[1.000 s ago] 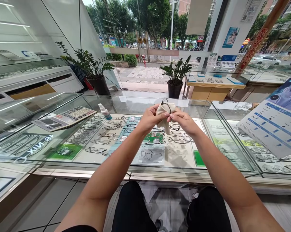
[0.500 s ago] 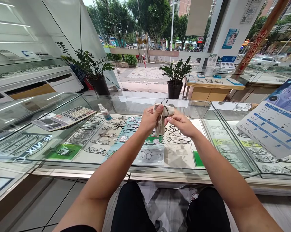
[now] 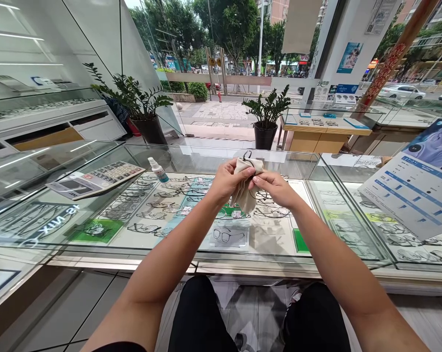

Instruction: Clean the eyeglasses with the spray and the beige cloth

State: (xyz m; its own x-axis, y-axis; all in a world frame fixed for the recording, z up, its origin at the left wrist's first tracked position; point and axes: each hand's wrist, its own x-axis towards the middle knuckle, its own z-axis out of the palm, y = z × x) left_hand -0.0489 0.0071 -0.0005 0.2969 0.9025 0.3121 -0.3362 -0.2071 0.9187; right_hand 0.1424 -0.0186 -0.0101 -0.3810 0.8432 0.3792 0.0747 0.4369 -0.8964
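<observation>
Above the glass counter, my left hand (image 3: pixel 228 182) is closed on a cream cleaning cloth (image 3: pixel 244 198), its thumb pressing the folds. Wrapped partly in that cloth is a pair of dark-framed eyeglasses (image 3: pixel 247 155); thin black ends show above it and the rest is mostly covered. My right hand (image 3: pixel 276 188) is closed in a pinch at the right side of the eyeglasses, close against my left fingers. A white spray bottle (image 3: pixel 158 169) with a blue-green label stands on the counter to the left of my hands.
Rows of eyeglasses (image 3: pixel 143 228) lie under the counter glass (image 3: pixel 265 264). A printed booklet (image 3: pixel 96 181) rests at the left, and a blue-and-white display card (image 3: pixel 419 190) stands at the right. Potted plants (image 3: pixel 265 132) stand beyond the counter by the window.
My left thumb has come down across the cloth, which now hangs wider below my hands. The eyeglasses have turned, and the rim seen before is covered. My right hand stays nearly in place.
</observation>
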